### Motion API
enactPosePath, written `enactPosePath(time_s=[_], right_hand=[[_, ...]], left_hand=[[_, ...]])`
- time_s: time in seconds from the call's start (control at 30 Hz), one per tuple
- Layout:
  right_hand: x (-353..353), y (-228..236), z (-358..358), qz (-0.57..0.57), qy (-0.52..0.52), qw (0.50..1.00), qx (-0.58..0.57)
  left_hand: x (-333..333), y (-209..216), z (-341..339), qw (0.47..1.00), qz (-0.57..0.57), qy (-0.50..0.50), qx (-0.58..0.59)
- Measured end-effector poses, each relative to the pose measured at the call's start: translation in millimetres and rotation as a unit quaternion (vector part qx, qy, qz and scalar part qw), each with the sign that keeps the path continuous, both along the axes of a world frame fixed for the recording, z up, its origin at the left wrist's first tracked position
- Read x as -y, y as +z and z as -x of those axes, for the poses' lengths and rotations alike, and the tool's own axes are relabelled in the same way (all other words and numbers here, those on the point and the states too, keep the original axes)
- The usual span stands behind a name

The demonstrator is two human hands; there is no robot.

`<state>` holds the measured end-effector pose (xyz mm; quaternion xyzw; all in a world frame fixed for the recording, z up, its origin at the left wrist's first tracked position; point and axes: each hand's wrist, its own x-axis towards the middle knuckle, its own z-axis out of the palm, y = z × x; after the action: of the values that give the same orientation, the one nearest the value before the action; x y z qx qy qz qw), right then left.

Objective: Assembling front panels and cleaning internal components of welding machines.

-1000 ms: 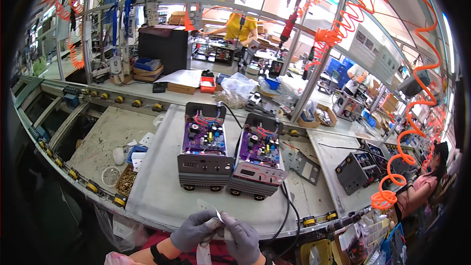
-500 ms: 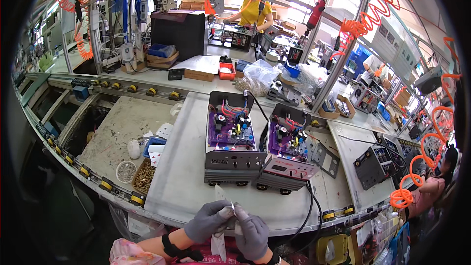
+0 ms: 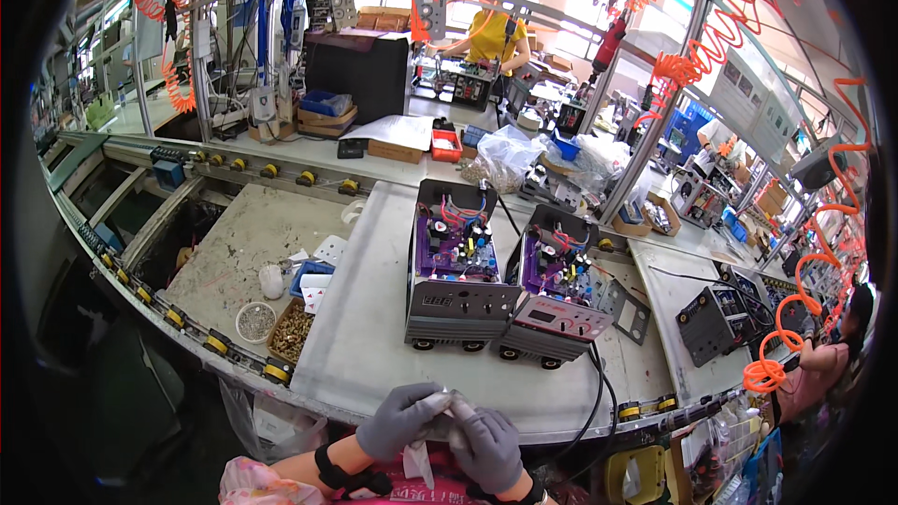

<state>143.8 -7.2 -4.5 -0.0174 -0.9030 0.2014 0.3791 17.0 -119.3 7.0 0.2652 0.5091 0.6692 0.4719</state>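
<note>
In grey gloves, my left hand [image 3: 402, 421] and my right hand [image 3: 488, 447] meet at the table's front edge, their fingertips pinched together. Between them is a thin white strip [image 3: 418, 464], perhaps paper; its lower end hangs below the left fingers, and the gloves cover much of it. Beyond my hands stand two open-topped devices side by side. The left one [image 3: 460, 309] has a dark front panel with a small display, and a purple circuit board shows inside. The right one [image 3: 558, 318] has a grey and red-trimmed front with knobs. Neither hand touches them.
On the left sit a bin of brass-coloured fasteners [image 3: 291, 335], a round tub of small parts [image 3: 254, 322] and a blue tray [image 3: 309, 278]. Black cables [image 3: 601, 393] drop off the front edge at right. Another device [image 3: 716, 323] lies farther right, near an orange coiled hose [image 3: 765, 375].
The white strip's upper end, which stuck up past my left hand, no longer shows. My hands stay pinched together near the same spot. The whole view has shifted slightly.
</note>
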Motion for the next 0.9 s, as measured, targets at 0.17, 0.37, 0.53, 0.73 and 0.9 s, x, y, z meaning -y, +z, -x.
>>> enactPosePath(time_s=[0.17,0.37,0.53,0.73,0.9], right_hand=[[0,0,-6,-0.077,0.011,0.996,0.037],[6,-9,-1,-0.045,0.006,0.999,-0.026],[4,-14,8,-0.018,-0.008,0.999,-0.036],[-13,-15,13,0.025,0.003,0.999,-0.023],[-23,-15,11,0.033,0.004,0.999,-0.015]], left_hand=[[18,0,11,0.985,0.005,-0.059,0.165],[13,-13,13,0.996,-0.001,-0.056,0.074],[-6,-28,12,0.979,-0.037,-0.043,0.195],[-22,-34,20,0.977,0.005,-0.058,0.204],[-39,-33,9,0.99,0.01,0.0,0.137]])
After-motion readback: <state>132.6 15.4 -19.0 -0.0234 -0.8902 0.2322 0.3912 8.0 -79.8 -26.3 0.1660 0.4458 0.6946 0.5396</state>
